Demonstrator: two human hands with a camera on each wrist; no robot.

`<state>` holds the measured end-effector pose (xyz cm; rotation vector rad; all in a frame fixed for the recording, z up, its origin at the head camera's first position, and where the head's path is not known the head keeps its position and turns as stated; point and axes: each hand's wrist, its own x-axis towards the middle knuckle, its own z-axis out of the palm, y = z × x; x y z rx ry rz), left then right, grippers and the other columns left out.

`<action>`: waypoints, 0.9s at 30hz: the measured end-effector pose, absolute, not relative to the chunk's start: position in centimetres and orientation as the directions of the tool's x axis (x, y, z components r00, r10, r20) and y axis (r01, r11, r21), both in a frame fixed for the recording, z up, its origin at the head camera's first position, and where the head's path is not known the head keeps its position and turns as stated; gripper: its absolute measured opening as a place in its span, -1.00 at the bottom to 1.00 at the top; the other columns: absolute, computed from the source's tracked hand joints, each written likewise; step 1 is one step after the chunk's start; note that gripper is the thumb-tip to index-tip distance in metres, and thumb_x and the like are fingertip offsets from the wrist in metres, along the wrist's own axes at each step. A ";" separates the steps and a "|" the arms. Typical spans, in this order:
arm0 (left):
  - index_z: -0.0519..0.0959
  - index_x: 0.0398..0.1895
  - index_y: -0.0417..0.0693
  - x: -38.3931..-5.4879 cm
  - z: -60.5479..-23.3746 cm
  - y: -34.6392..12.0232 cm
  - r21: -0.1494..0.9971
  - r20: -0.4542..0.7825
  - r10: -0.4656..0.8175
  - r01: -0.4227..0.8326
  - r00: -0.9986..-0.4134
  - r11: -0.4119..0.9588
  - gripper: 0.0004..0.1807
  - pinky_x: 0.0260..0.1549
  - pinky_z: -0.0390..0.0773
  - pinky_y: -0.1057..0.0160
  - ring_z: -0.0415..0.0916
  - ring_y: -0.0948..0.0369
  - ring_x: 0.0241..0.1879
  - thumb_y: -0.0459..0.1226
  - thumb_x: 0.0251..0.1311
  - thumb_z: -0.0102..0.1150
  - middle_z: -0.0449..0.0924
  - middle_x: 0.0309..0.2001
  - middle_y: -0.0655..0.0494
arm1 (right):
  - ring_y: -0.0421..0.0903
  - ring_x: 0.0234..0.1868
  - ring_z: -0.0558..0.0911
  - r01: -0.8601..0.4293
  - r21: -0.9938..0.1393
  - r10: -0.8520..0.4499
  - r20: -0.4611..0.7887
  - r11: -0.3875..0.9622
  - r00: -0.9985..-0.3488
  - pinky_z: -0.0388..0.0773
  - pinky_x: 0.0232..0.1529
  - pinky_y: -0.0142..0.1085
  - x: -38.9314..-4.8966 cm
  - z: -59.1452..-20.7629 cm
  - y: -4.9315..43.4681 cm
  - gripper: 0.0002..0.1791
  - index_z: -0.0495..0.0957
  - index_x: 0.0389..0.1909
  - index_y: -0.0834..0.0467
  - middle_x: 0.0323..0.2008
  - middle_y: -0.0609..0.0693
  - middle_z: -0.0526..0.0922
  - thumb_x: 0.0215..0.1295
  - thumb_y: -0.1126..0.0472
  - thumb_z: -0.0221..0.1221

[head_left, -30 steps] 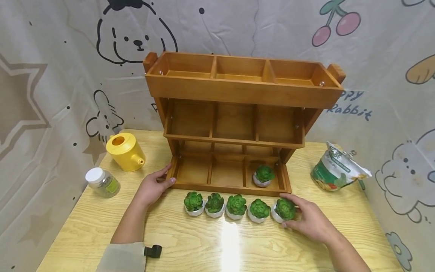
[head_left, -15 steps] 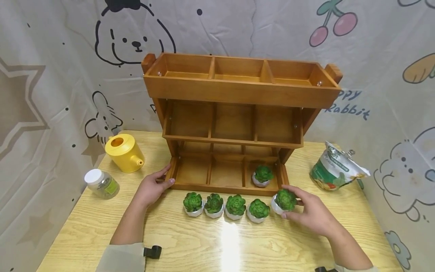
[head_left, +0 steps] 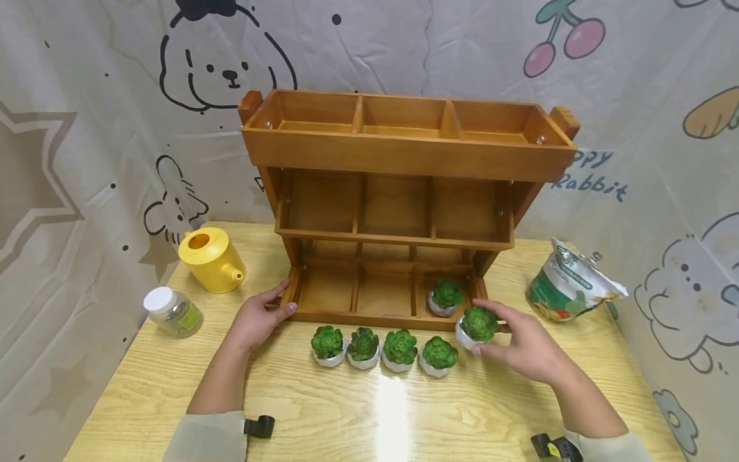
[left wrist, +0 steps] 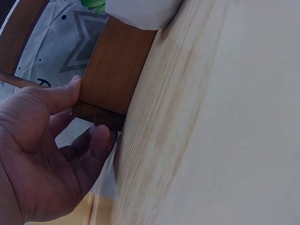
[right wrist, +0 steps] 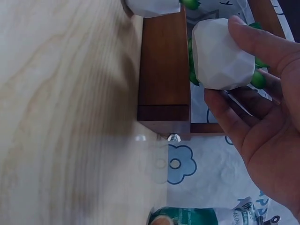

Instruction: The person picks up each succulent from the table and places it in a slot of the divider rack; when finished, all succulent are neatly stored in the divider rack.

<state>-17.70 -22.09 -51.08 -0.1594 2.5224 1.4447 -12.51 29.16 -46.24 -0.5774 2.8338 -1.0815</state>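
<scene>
My right hand pinches a potted succulent, its white faceted pot between thumb and fingers. In the right wrist view this pot is off the table, by the right front corner of the wooden shelf. My left hand grips the left front corner of the bottom tray, thumb on the front board, fingers at its end. Another succulent sits in the bottom tray's right compartment. Several potted succulents stand in a row before the shelf.
A yellow watering can and a clear jar with a white lid stand left of the shelf. To the right is a green and white bag closed by a clip. A printed cloth hangs behind.
My right hand has lifted the rightmost succulent of the row and moved it up and slightly left towards the tray's right corner. My left hand stays on the tray corner.
</scene>
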 end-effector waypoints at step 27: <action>0.31 0.59 0.25 -17.7 -51.2 -22.2 0.844 -0.244 0.026 -0.199 -0.970 0.498 -0.27 -0.20 0.69 0.17 0.47 -0.06 0.15 -0.05 0.39 0.33 0.38 0.37 -0.29 | -0.10 -0.13 0.73 -0.344 -0.742 -0.421 0.093 0.575 -0.902 0.73 -0.17 -0.11 -15.3 -45.5 25.6 -0.10 0.39 0.47 0.06 0.03 0.01 0.68 0.10 0.22 0.58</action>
